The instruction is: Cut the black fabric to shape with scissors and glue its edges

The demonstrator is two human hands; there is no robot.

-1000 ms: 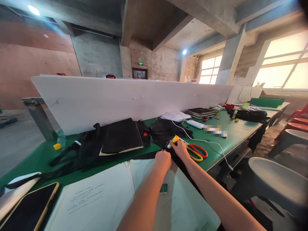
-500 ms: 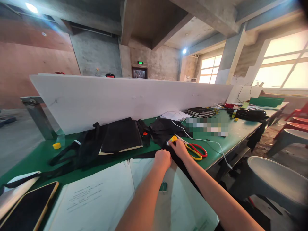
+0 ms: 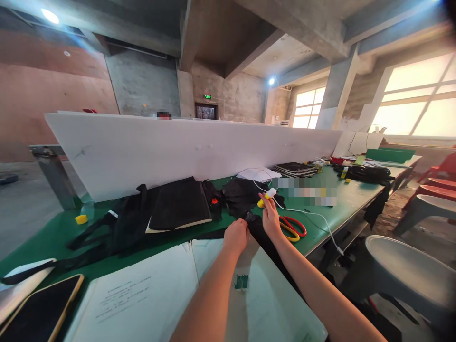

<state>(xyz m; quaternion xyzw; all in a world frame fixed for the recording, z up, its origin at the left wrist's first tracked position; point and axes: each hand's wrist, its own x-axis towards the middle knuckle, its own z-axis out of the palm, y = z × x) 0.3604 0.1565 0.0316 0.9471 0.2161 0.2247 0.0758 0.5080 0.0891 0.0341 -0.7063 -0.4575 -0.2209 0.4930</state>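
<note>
My left hand (image 3: 236, 235) is closed at the far edge of the open book (image 3: 142, 289), against black fabric (image 3: 261, 232); what its fingers grip is hard to make out. To its right, my right hand (image 3: 270, 216) holds a yellow glue stick (image 3: 266, 197) raised, its white end pointing up and right. Scissors with red and yellow handles (image 3: 295, 228) lie just right of that hand, their blades hidden behind it. More black fabric (image 3: 242, 194) lies crumpled beyond both hands.
A black-covered book (image 3: 181, 202) and a yellow cap (image 3: 81, 219) are at the left. A phone (image 3: 39, 308) lies at the near left. White cable (image 3: 317, 212) crosses the green table (image 3: 345, 202). A white partition (image 3: 192, 152) stands behind; grey stools (image 3: 409, 266) are at the right.
My right hand has lifted up and right with the glue stick, whose white end now points upward. My left hand has shifted slightly left.
</note>
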